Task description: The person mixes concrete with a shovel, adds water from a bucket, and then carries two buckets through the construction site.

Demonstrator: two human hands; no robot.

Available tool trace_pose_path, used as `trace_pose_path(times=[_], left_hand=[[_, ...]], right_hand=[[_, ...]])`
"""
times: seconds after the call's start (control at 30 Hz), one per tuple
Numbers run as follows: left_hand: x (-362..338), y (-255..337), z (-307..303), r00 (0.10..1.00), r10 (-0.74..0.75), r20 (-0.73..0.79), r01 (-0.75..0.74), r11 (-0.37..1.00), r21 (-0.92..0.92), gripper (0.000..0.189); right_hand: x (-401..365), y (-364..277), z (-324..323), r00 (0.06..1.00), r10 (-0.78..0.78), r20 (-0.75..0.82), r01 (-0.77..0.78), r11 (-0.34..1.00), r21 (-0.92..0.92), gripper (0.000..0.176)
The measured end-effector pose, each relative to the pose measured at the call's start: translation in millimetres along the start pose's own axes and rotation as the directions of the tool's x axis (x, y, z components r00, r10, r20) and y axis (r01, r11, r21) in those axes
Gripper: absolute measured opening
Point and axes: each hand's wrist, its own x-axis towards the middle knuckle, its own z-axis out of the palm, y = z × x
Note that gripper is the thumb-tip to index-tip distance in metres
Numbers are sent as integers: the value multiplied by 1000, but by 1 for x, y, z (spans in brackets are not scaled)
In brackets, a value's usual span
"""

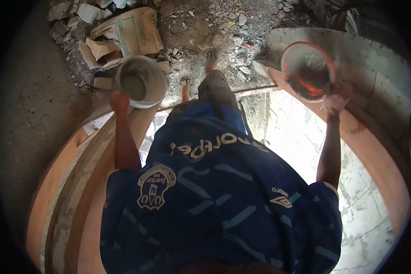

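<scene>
A whitish bucket (156,82), its inside coated grey with something grey at the bottom, is at the upper left. My left hand (119,102) is closed on its near left edge. At the upper right is a bucket with an orange-red rim (332,64); light glows red through its lower wall. My right hand (336,98), a little blurred, is closed on its lower right edge. Both buckets are tilted so that their insides face the camera. Whether fingers hold rim or handle is too small to tell.
A torn paper sack (139,34) lies on rubble (242,34) ahead. My bare feet (185,90) are on the ground near a thin edge. Curved boards (374,150) and a pale block wall (301,123) flank my body. A grey curved wall (360,55) stands behind the right bucket.
</scene>
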Motion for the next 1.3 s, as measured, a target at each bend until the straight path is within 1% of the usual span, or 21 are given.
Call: trace_pose_path(times=[0.07, 0.13, 0.23, 0.27, 0.3, 0.33, 0.37, 0.43, 0.5, 0.57, 0.6, 0.67, 0.7, 0.73, 0.8, 0.93, 1.07, 1.1, 1.17, 1.2, 1.3], left_hand=[[30, -15, -7, 972, 225, -71, -196, 935, 295, 28], [30, 19, -34, 914, 398, -77, -344, 862, 372, 27], [67, 45, -68, 945, 304, -122, -212, 851, 481, 31], [78, 53, -83, 962, 255, -103, -174, 855, 489, 36], [86, 70, -98, 966, 245, -83, -154, 803, 576, 35], [93, 87, -109, 970, 232, -68, -133, 747, 652, 34], [98, 97, -119, 959, 235, -155, -101, 800, 591, 34], [104, 104, -133, 899, 259, -353, -80, 890, 449, 35], [122, 89, -148, 828, 252, -501, -98, 945, 312, 38], [136, 73, -173, 830, 167, -532, -100, 983, 153, 38], [125, 78, -185, 819, 129, -559, -113, 992, 63, 36], [120, 63, -204, 707, 63, -705, -106, 994, -18, 32], [91, 87, -222, 803, -129, -582, 159, 987, 0, 33], [82, 89, -232, 771, -90, -631, 162, 985, 58, 34], [54, 82, -249, 745, -32, -666, 193, 966, 170, 35], [-12, 123, -252, 683, -90, -725, 284, 947, 151, 35], [0, 132, -232, 654, -133, -744, 343, 929, 135, 35], [32, 101, -230, 701, -18, -713, 295, 918, 267, 34], [44, 137, -211, 740, -25, -672, 330, 884, 330, 27], [69, 137, -201, 756, -3, -654, 319, 875, 365, 22], [142, 191, -169, 854, -95, -512, 348, 835, 427, 25]], right_hand=[[11, -16, 42, 975, -193, 107, 192, 981, 18, 25], [24, -27, 68, 949, -131, 287, 105, 989, 102, 26], [36, -11, 161, 864, -37, 503, -85, 972, 217, 34], [37, -4, 179, 744, -98, 661, -56, 977, 208, 38], [33, 1, 187, 723, -37, 690, -207, 941, 267, 40], [56, 1, 155, 644, -75, 761, -180, 952, 246, 34], [55, 2, 157, 602, 17, 798, -336, 912, 234, 34], [85, -5, 106, 534, 177, 827, -739, 573, 354, 40], [84, -4, 111, 606, 195, 771, -722, 540, 431, 44], [74, -4, 140, 465, 257, 847, -865, 335, 373, 34], [61, -7, 159, 498, 347, 795, -866, 242, 437, 30], [63, -4, 163, 384, 293, 876, -923, 147, 355, 30], [95, 6, 112, 303, 234, 924, -952, 110, 285, 35], [85, 5, 127, 298, 225, 928, -952, 147, 270, 38], [75, -9, 137, 398, 279, 874, -864, -207, 460, 31], [69, -8, 162, 357, 209, 910, -851, -329, 410, 24], [73, -11, 169, 401, 153, 903, -816, -388, 429, 22], [71, -15, 166, 445, 184, 876, -783, -394, 481, 34], [74, -12, 171, 411, 193, 891, -827, -332, 453, 36], [78, -9, 174, 318, 167, 933, -898, -262, 353, 25], [108, 13, 157, 327, 174, 929, -780, -505, 369, 19]])
